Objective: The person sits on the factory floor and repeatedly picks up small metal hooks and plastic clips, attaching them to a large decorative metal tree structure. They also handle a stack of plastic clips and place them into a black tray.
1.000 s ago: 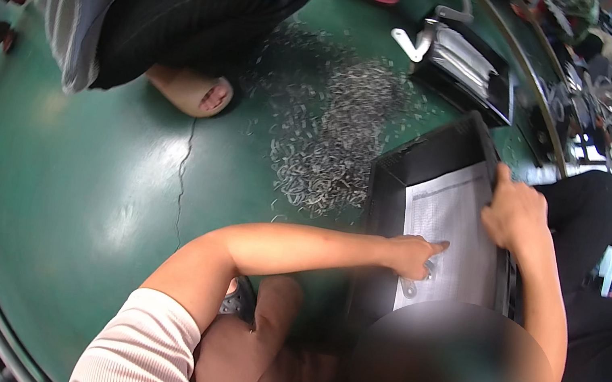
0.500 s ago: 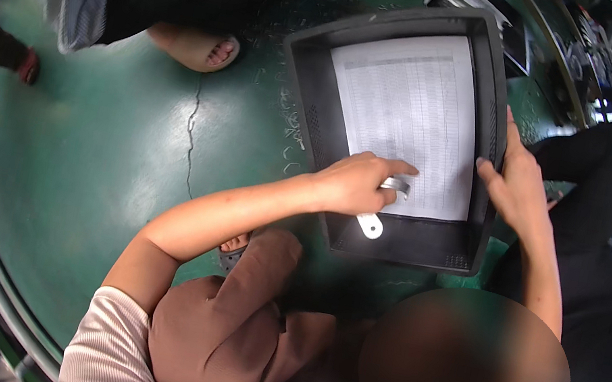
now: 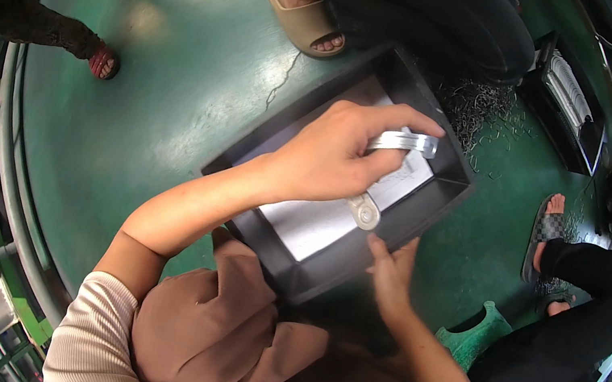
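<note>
A dark plastic bin (image 3: 335, 257) lies tilted across my front, with white printed sheets (image 3: 307, 232) inside. My left hand (image 3: 325, 149) is over the bin, its fingers closed around a bent, silvery metal bracket (image 3: 404, 143). The bracket's curved strip shows by the index finger; a rounded end with a hole, seemingly the same piece, juts out below the hand. At the bin's near right side, my right hand (image 3: 393, 276) grips the outer wall, thumb toward the rim. The palm hides the bracket's middle.
A black bin (image 3: 565, 93) holding silvery parts stands at the far right, beside scattered thin metal bits (image 3: 490, 121). A green stool (image 3: 473, 335) is to my right. Other people's sandalled feet (image 3: 304, 15) surround the bin. A metal railing (image 3: 33, 184) runs along the left.
The bin has turned clockwise and come nearer and leftward. My left hand has risen with the bracket, and my right hand moved from the right side down to the near side. The view has shifted.
</note>
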{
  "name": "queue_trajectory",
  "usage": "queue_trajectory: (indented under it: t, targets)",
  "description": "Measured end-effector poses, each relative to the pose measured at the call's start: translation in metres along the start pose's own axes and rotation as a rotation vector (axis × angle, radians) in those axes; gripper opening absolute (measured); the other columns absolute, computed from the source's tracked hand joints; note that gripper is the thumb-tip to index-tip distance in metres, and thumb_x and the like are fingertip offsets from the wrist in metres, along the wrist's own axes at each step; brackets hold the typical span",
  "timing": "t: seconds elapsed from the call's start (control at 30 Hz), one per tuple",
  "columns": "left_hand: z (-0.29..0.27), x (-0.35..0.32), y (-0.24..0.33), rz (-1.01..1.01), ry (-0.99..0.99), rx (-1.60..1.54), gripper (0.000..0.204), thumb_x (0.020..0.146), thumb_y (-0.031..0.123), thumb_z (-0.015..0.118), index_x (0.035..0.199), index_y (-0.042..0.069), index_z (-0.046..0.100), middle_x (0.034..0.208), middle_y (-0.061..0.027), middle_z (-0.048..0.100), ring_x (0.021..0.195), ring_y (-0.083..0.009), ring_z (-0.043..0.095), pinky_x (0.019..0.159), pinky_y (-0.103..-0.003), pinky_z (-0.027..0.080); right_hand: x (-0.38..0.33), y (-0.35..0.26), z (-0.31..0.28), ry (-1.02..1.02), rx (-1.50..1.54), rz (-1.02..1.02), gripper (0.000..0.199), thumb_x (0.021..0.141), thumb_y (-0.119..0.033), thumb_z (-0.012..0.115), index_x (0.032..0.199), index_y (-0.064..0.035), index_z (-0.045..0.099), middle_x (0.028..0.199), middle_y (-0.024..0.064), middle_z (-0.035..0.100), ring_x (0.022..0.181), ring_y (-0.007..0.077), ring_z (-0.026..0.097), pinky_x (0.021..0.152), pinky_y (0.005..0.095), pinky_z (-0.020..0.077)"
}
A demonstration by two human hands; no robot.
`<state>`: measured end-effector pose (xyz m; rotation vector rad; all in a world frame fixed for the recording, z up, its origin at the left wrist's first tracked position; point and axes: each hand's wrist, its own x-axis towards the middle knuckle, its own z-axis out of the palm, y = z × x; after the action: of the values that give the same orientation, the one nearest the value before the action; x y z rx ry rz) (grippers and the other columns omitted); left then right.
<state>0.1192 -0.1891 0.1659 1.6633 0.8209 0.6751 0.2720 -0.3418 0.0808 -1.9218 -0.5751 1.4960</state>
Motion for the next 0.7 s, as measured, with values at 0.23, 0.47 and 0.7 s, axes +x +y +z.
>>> queue_trajectory:
  t: [0.23, 0.47, 0.7]
  targets:
    - [-0.018, -0.010, -0.006, -0.065, 0.148, 0.009, 0.038, 0.076, -0.002, 0.050, 0.113, 0.007, 0.057, 0.087, -0.0041, 0.065, 0.068, -0.0092, 0.057, 0.062, -0.025, 0.046, 0.019, 0.049, 0.108, 0.050, -0.397, -0.227, 0.082, 0.079, -0.029, 0.062, 0.131, 0.0144, 0.015, 0.128, 0.0348, 0.035, 0.110, 0.0412, 0.048, 0.087, 0.0399, 0.0432]
    - [-0.031, -0.013, -0.013, -0.217, 0.313, -0.154, 0.030, 0.087, 0.009, 0.049, 0.116, 0.007, 0.057, 0.058, 0.0051, 0.044, 0.050, -0.0019, 0.041, 0.048, -0.016, 0.033, 0.058, 0.006, 0.222, -0.318, -0.370, -0.341, 0.060, 0.079, -0.025, 0.062, 0.121, 0.0028, 0.028, 0.105, 0.0287, 0.049, 0.083, 0.0476, 0.056, 0.076, 0.0523, 0.0457]
    - [-0.049, -0.023, -0.041, -0.372, 0.238, -0.063, 0.031, 0.090, 0.014, 0.047, 0.120, 0.008, 0.053, 0.057, 0.0051, 0.044, 0.049, -0.0021, 0.041, 0.048, -0.016, 0.033, 0.104, -0.013, 0.123, 0.030, -0.553, -0.670, 0.043, 0.078, -0.029, 0.060, 0.115, -0.0076, 0.051, 0.120, 0.0178, 0.046, 0.116, 0.0337, 0.041, 0.094, 0.0427, 0.0374]
